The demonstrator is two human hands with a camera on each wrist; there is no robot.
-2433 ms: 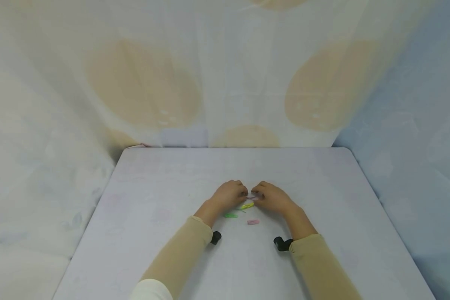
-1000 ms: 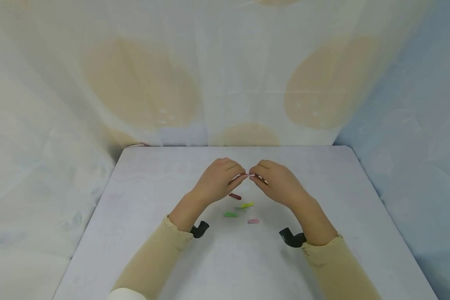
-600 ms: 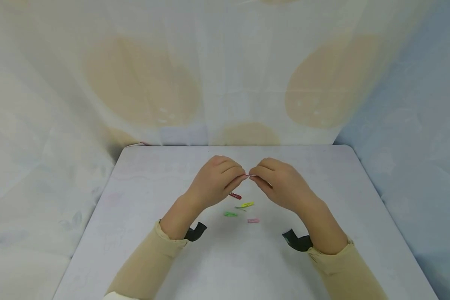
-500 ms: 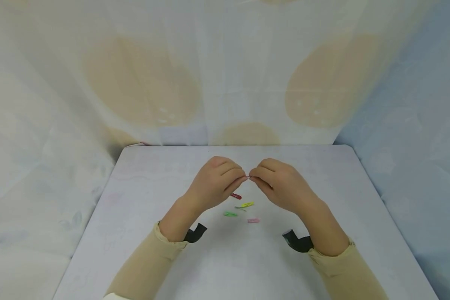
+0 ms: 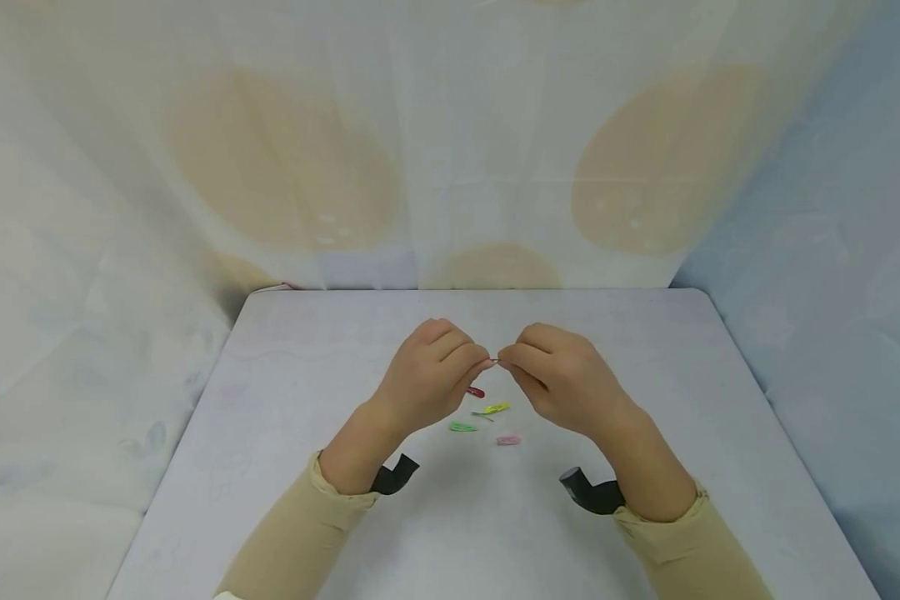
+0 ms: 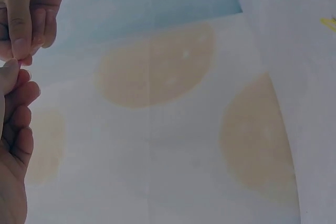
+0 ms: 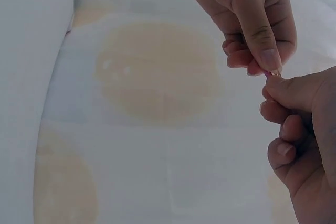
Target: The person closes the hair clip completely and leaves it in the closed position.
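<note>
The left hand [image 5: 427, 371] and the right hand [image 5: 562, 375] are hovering above the desk [image 5: 285, 400], their fingertips meeting; the fingers of both are curling together and pinching a tiny pink clip [image 7: 271, 73] between them, mostly hidden by the fingertips; below the hands, a red clip [image 5: 476, 392], a yellow clip [image 5: 497, 408], a green clip [image 5: 462, 427] and a pale pink clip [image 5: 507, 440] are lying on the desk, near one another but apart; a spotted cloth [image 5: 450, 150] is hanging behind.
</note>
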